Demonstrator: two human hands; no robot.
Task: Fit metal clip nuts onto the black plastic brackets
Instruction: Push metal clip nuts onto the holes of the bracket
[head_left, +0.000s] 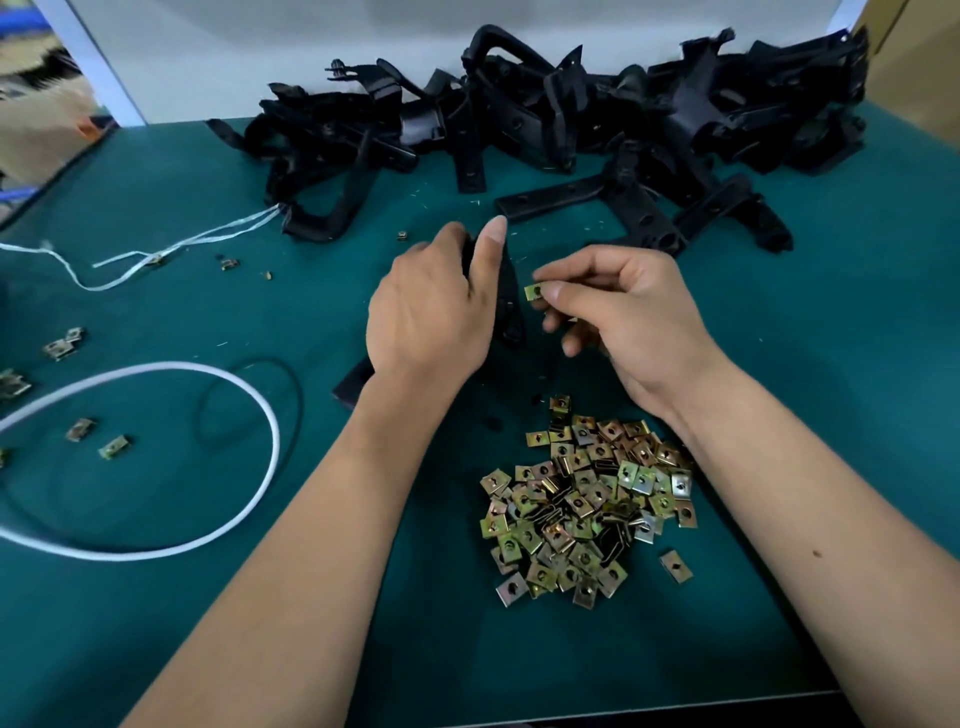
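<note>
here, a black plastic bracket (508, 296) sits mid-bench, gripped by the left hand (431, 306); fingers curl over its far end, thumb sticking up along the inner edge, palm down, wrist coming in from lower left. bracket's near end (353, 387) pokes out under the wrist & rests on the green bench (779, 415). right hand (623, 312) is just beside it, pinching one clip nut (533, 292) betw thumb & forefinger, other fingers loosely curled below; the nut is close to the bracket's right edge, can't tell if touching. right forearm runs in from lower right.

nearer the person, under the right wrist, lies a heap of clip nuts (587, 509), brass/yellow-toned, one stray nut (675, 565) just off its right side. far side of bench: big pile of black brackets (571, 114) against the white back wall, a few spilling fwd toward the hands. left part of bench: loop of white cord (223, 384), a thin black ring (249, 400) overlapping it, white string (182, 244) trailing from the pile, and scattered loose nuts (80, 428).
</note>
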